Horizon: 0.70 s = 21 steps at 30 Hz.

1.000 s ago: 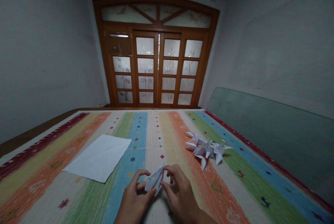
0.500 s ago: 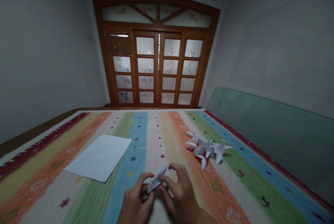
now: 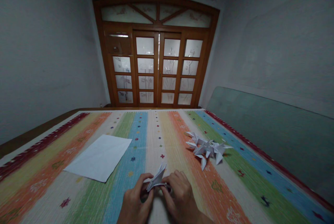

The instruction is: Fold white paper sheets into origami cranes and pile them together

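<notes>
Between my two hands, low in the middle of the head view, is a small folded white paper piece (image 3: pixel 157 178) with pointed flaps sticking up. My left hand (image 3: pixel 137 196) pinches its left side between thumb and fingers. On the other side, my right hand (image 3: pixel 180 192) grips the right end, thumb below and fingers curled over it. Part of the folded paper is hidden by the fingers. To the right and farther off lies a cluster of folded paper cranes (image 3: pixel 208 147). A flat white sheet of paper (image 3: pixel 100 158) rests to the left of my hands.
A striped, colourful cloth (image 3: pixel 153 137) covers the table. Along the table's right side stands a pale green panel (image 3: pixel 273 130). Wooden doors with glass panes (image 3: pixel 158 67) are beyond the far edge, between grey-white walls.
My right hand has lowered slightly, its fingers curling from the upper flaps down to the right end of the folded paper. The left hand stays in place.
</notes>
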Each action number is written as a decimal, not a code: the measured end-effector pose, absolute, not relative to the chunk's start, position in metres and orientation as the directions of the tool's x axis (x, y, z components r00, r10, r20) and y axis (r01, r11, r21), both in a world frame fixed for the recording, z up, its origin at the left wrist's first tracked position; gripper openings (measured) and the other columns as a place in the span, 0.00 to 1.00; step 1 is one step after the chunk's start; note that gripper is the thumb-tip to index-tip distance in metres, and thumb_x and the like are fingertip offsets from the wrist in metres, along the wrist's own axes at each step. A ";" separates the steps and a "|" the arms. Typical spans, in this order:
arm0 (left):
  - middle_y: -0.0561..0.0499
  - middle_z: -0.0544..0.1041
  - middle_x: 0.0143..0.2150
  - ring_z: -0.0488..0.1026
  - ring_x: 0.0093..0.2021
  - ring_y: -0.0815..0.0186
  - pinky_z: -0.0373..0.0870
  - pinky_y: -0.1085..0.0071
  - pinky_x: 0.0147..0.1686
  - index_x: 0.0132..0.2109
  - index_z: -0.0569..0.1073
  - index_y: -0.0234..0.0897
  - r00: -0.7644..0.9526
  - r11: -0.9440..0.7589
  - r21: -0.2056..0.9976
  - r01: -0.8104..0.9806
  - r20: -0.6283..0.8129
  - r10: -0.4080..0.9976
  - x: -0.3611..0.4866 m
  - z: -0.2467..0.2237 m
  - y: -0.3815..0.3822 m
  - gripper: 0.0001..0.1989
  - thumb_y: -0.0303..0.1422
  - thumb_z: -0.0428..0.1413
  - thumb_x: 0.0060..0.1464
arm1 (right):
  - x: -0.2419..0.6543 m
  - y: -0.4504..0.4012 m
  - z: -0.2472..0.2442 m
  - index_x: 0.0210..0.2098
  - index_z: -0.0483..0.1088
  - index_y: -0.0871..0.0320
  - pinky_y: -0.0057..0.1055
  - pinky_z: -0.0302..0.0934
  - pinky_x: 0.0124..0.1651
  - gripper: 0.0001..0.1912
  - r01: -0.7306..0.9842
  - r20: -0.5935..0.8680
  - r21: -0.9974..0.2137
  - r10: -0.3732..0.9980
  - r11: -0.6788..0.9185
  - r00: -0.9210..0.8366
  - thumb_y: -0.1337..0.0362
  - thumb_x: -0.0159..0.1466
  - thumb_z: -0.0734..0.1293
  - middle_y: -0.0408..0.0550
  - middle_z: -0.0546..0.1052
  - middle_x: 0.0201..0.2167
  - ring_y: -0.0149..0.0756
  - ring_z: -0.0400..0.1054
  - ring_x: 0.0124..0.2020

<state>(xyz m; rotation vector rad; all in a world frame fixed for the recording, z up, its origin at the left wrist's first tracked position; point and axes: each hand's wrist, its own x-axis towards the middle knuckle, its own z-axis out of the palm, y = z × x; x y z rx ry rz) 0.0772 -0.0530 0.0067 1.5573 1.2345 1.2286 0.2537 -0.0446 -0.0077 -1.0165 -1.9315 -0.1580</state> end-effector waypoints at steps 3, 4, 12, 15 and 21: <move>0.49 0.87 0.37 0.85 0.38 0.51 0.81 0.65 0.43 0.46 0.78 0.46 0.046 -0.213 0.953 0.216 0.208 0.977 0.077 0.008 -0.053 0.12 0.37 0.64 0.54 | 0.255 -0.045 -0.010 0.33 0.68 0.55 0.34 0.56 0.34 0.08 0.681 0.756 -0.335 0.617 0.652 -0.219 0.75 0.63 0.67 0.46 0.76 0.28 0.41 0.68 0.31; 0.49 0.87 0.37 0.85 0.38 0.51 0.81 0.65 0.43 0.46 0.78 0.46 0.039 -0.206 0.955 0.212 0.202 0.979 0.077 0.008 -0.053 0.12 0.37 0.64 0.53 | 0.254 -0.045 -0.011 0.33 0.69 0.55 0.33 0.57 0.34 0.08 0.673 0.749 -0.349 0.625 0.652 -0.218 0.74 0.63 0.67 0.45 0.76 0.27 0.41 0.69 0.31; 0.49 0.87 0.36 0.85 0.37 0.52 0.79 0.65 0.44 0.46 0.81 0.45 0.073 -0.221 0.939 0.264 0.209 0.975 0.076 0.007 -0.050 0.11 0.36 0.63 0.54 | 0.249 -0.047 -0.014 0.29 0.73 0.57 0.29 0.60 0.28 0.14 0.592 0.704 -0.517 0.701 0.618 -0.118 0.62 0.70 0.66 0.46 0.78 0.23 0.36 0.74 0.24; 0.49 0.85 0.33 0.83 0.33 0.54 0.79 0.67 0.40 0.39 0.81 0.43 0.079 -0.242 0.925 0.293 0.229 0.970 0.078 0.009 -0.051 0.06 0.36 0.62 0.55 | 0.247 -0.047 -0.014 0.28 0.74 0.57 0.28 0.61 0.27 0.16 0.560 0.716 -0.533 0.691 0.634 -0.101 0.59 0.71 0.65 0.47 0.79 0.22 0.35 0.74 0.23; 0.51 0.83 0.28 0.81 0.30 0.56 0.77 0.70 0.33 0.32 0.74 0.41 0.056 -0.125 0.983 0.135 0.119 0.991 0.082 0.005 -0.052 0.10 0.41 0.64 0.52 | 0.241 -0.048 -0.015 0.27 0.75 0.57 0.27 0.63 0.26 0.14 0.469 0.685 -0.620 0.725 0.629 -0.066 0.60 0.69 0.68 0.47 0.80 0.23 0.35 0.74 0.23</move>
